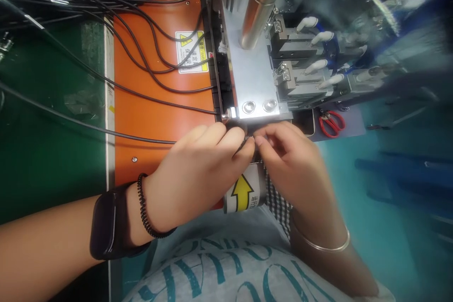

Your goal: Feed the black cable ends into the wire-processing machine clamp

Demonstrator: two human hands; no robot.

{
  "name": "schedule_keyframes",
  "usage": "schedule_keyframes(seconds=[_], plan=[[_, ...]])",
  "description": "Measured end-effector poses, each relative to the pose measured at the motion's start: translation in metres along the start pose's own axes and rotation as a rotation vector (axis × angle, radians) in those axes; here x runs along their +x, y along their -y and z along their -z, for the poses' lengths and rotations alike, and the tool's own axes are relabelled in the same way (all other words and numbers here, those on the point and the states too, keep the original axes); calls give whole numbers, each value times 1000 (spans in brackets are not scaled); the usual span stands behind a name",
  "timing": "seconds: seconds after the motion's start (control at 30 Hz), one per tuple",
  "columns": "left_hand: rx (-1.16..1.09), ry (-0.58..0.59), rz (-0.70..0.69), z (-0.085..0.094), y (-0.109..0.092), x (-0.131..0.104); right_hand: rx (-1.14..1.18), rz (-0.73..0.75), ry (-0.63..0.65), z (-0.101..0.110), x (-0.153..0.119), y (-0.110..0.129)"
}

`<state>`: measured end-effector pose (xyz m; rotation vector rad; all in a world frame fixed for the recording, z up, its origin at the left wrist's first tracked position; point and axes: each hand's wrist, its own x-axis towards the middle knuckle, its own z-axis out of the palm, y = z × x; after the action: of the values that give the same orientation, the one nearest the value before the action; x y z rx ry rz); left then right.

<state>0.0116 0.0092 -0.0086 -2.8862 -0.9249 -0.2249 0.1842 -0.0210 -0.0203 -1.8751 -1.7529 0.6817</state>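
My left hand (208, 165) is closed round a black cable (141, 139), which comes in from the left and disappears beneath the palm. Beside it, my right hand (292, 163) pinches with thumb and forefinger close to the left fingertips. Whatever sits between the right fingers is too small and covered to name. Both hands work just below the front end of a metal machine block (253, 80) with two bolts. A white label with a yellow arrow (242, 193) shows under the hands.
More black cables (141, 52) cross an orange plate (159, 120) bearing a warning label (193, 52), and bundle at the upper left. A metal cylinder (260, 9) rises above the block. Clamps with white-tipped tubes (316, 66) stand to the right, near red-handled pliers (331, 122). A green mat (46, 151) lies left.
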Motion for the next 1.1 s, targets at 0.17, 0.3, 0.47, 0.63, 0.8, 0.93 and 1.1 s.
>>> schedule_keyframes(seconds=[0.17,0.3,0.47,0.63,0.8,0.93,1.1], plan=[[-31,-59,-38,-2,0,-2,32,30,48,4,2,1],[-106,-106,-26,-3,0,-4,12,72,29,5,2,0],[-120,-110,-28,-2,0,-4,-18,56,-14,1,1,-2],[-76,-107,-19,-1,-1,-3,26,-5,12,0,2,-4],[-30,-23,-12,0,0,0,119,-140,84,0,5,-5],[-17,37,8,3,0,-1,257,-265,153,-1,8,-6],[-36,106,70,11,-2,-13,407,-381,190,-2,12,-4]])
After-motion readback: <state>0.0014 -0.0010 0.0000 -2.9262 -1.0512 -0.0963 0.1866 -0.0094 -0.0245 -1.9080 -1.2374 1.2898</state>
